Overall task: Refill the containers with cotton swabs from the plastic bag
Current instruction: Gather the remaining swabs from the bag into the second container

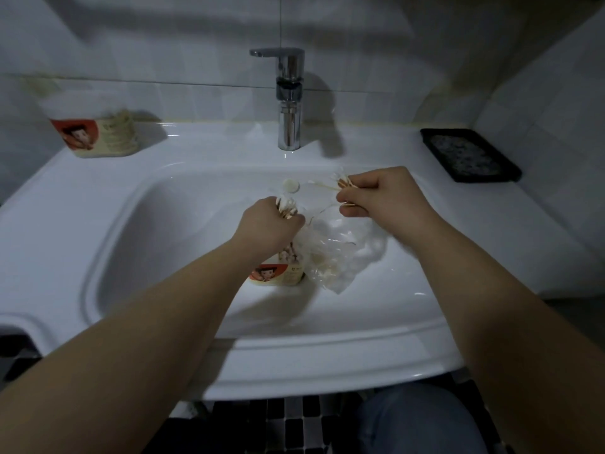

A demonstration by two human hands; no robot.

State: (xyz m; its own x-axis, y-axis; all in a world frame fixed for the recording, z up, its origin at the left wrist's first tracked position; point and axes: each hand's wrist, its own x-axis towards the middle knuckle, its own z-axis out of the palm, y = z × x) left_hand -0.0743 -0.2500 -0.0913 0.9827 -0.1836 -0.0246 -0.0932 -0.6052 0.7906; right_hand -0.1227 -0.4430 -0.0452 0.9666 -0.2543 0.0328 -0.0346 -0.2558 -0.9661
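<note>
Filling is under way, I judge; in front of the tap [289,103], over the sink [98,198] basin, the left hand [268,221] is clamped round a bunch of swabs [286,206] above one container [281,273]; the right hand [376,194] pinches a second bunch [340,185]; the plastic bag [340,253] lies crumpled beside that container, some swabs inside. Next, probably: align the sticks and feed them down without spilling. Count: two containers, the other container [98,136] well left of the tap; one bag; two held bunches; one black tray [471,155] right of the tap.
</note>
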